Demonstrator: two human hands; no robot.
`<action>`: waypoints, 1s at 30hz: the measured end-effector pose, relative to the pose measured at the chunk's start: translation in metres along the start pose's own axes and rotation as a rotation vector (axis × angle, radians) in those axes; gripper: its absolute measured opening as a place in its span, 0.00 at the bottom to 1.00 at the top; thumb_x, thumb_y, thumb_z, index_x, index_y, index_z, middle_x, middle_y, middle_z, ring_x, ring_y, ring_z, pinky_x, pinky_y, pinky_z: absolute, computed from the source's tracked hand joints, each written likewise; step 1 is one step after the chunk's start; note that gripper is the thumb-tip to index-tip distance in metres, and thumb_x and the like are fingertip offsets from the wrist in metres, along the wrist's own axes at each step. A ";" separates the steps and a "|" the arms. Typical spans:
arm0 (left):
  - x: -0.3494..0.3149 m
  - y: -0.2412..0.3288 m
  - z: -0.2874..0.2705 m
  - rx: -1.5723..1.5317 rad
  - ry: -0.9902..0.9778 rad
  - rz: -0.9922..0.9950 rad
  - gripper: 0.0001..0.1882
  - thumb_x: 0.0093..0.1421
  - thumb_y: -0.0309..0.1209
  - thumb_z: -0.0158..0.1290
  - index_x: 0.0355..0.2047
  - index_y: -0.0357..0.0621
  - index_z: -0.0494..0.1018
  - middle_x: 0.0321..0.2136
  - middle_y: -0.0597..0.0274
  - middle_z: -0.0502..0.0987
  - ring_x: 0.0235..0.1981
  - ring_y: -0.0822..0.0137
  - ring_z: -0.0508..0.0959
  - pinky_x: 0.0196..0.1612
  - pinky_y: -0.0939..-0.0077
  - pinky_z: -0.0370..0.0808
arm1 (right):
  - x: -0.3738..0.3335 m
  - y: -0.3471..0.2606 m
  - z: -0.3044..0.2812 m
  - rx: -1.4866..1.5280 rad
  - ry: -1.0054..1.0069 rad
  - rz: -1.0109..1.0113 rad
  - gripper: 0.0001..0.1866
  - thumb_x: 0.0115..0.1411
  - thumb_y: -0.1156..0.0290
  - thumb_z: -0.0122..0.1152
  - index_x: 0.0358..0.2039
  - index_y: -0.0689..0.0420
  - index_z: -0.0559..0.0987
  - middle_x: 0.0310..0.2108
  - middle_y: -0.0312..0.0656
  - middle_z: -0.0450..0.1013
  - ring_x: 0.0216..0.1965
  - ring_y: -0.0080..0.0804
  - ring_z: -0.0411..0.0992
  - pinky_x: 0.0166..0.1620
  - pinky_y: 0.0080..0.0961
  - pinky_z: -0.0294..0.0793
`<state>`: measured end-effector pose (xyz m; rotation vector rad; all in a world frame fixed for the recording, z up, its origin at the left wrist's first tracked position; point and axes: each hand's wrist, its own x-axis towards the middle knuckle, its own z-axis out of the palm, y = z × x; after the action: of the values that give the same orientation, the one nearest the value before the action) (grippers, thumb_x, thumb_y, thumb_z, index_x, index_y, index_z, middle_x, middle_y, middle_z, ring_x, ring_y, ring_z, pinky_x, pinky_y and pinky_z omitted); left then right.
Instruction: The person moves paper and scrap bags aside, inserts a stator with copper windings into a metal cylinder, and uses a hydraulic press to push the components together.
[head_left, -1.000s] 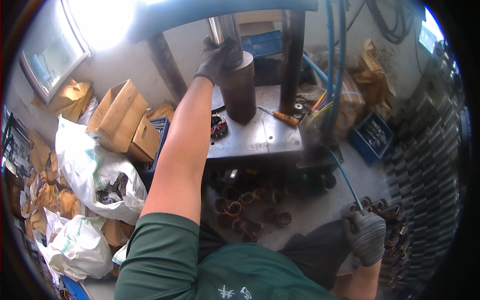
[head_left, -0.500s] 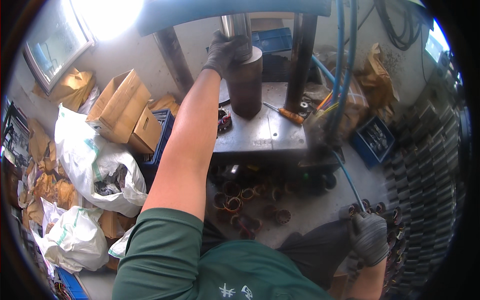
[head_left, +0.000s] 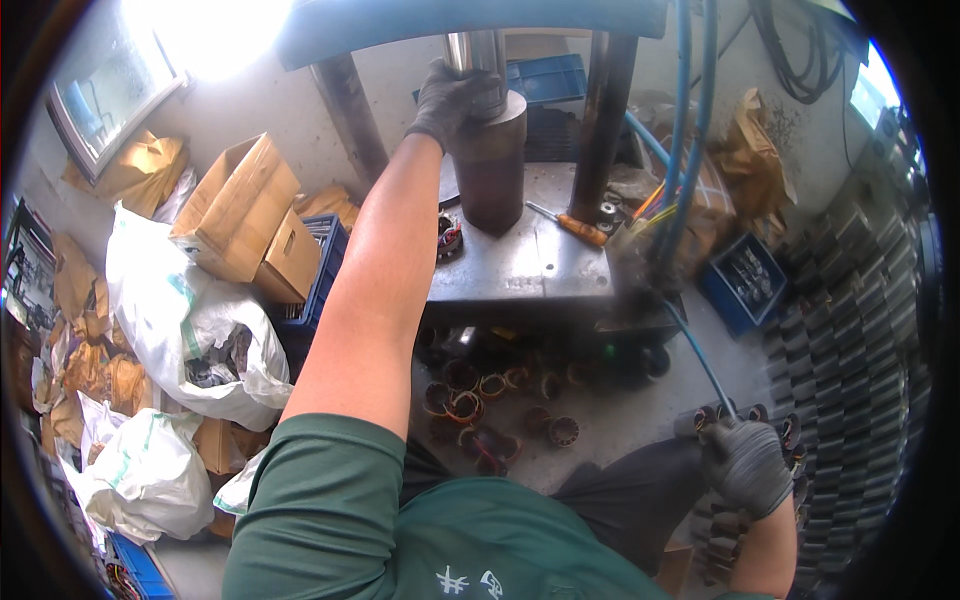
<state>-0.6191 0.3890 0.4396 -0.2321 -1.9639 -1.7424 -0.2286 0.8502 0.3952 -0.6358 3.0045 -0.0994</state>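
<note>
- The left hand point(head_left: 450, 100), in a dark glove, is at the shiny metal column point(head_left: 485, 65); its fingers lie bent across the metal; whether they grip it or only rest there, I cannot tell.
- Just below those fingers stands the dark cylinder point(head_left: 492, 180), upright on the metal table point(head_left: 515, 285); above them spans the blue beam point(head_left: 470, 28).
- Below the left fingers, on the table beside the forearm, sits the wound part with coloured wires point(head_left: 450, 240), partly hidden; to their lower right lies the screwdriver point(head_left: 582, 230), its orange-brown handle toward the dark post point(head_left: 602, 130).
- The right hand point(head_left: 748, 465), in a grey glove, has its fingers curled closed around the near end of the blue lever point(head_left: 705, 365); the rod slants up and left from them toward the table.
- Left of the right fingers, well apart, ring-shaped parts point(head_left: 563, 431) lie on the floor; above them sits the blue crate point(head_left: 745, 283) of metal pieces.
</note>
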 end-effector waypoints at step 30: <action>-0.004 0.008 0.004 0.084 -0.030 -0.047 0.37 0.47 0.35 0.76 0.53 0.36 0.68 0.44 0.52 0.80 0.45 0.61 0.81 0.52 0.66 0.79 | 0.007 0.004 -0.016 0.136 0.292 0.092 0.09 0.58 0.73 0.62 0.40 0.57 0.83 0.31 0.49 0.79 0.33 0.53 0.78 0.38 0.43 0.78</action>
<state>-0.6129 0.3954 0.4441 -0.1850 -2.0744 -1.6899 -0.2385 0.8519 0.4108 -0.5083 3.2610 -0.4230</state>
